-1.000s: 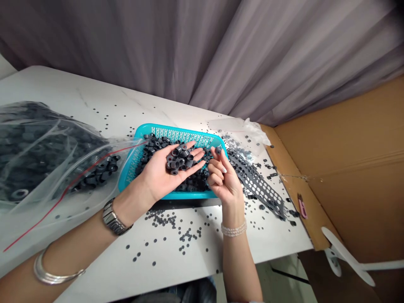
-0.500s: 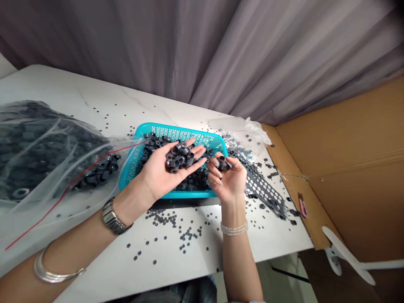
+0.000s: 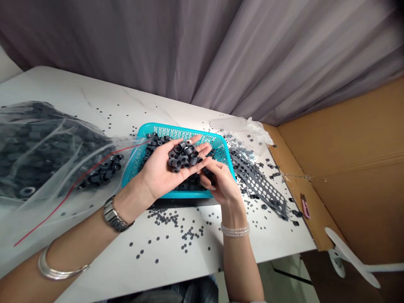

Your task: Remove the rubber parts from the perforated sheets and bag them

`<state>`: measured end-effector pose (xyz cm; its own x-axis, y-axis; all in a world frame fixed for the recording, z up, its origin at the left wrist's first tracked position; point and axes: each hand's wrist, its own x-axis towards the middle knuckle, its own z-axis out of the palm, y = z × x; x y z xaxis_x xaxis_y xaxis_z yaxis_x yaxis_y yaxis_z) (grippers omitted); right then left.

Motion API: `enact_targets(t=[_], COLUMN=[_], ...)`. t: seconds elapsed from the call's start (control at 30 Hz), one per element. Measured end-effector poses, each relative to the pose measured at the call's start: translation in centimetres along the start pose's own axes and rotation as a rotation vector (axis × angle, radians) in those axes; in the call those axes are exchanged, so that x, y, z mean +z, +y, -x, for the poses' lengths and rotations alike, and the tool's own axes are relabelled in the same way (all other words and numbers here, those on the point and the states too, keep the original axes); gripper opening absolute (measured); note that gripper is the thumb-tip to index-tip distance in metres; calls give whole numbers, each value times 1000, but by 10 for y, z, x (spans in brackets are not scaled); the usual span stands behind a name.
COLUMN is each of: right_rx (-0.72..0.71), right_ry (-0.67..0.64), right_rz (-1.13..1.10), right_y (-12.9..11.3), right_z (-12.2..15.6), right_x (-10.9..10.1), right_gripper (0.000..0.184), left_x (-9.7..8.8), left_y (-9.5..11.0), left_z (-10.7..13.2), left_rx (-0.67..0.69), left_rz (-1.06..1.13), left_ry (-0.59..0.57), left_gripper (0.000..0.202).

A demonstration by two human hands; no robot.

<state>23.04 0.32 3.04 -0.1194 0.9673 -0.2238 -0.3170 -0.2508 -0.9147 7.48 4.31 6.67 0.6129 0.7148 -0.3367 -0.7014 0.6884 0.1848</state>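
Observation:
My left hand [image 3: 160,170] is palm up over the turquoise basket [image 3: 179,194], cradling a heap of small black cylindrical caps [image 3: 183,155], hollow at one end. My right hand [image 3: 222,179] reaches in beside its fingertips, with thumb and fingers curled around a few of the same caps; the fingers partly hide these. More black caps [image 3: 154,141] fill the basket beneath both hands.
At left lies a clear zip bag [image 3: 57,151] with a red seal, full of black caps. Small black discs [image 3: 164,216] are scattered over the white table [image 3: 104,261]. A perforated dark strip [image 3: 261,187], crumpled plastic [image 3: 259,130] and a pink cutter [image 3: 304,206] on cardboard lie at right.
My right hand has turned over from palm up and moved left, its fingers now against my left fingertips. My left hand has stayed nearly still with its heap of caps.

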Motion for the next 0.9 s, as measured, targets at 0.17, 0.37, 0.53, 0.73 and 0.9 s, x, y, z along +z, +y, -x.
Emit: enact_targets(t=[0.17, 0.37, 0.53, 0.73, 0.9], right_rx=[26, 35, -8, 7, 52], right_ry=[-45, -83, -51, -43, -73], right_rz=[11, -99, -173, -199, -255], right_y=[1, 0, -3, -2, 1], right_z=[0, 0, -1, -2, -3], right_x=[-2, -3, -1, 7, 13], right_gripper=[32, 25, 15, 16, 15], left_x=[-2, 1, 3, 0, 1], left_y=[0, 2, 4, 2, 3], left_z=[-2, 1, 3, 0, 0], left_rx=[-8, 13, -3, -3, -15], left_rz=[-29, -42, -19, 41, 93], left_ry=[-13, 5, 4, 21, -5], left_gripper=[43, 41, 42, 41, 39])
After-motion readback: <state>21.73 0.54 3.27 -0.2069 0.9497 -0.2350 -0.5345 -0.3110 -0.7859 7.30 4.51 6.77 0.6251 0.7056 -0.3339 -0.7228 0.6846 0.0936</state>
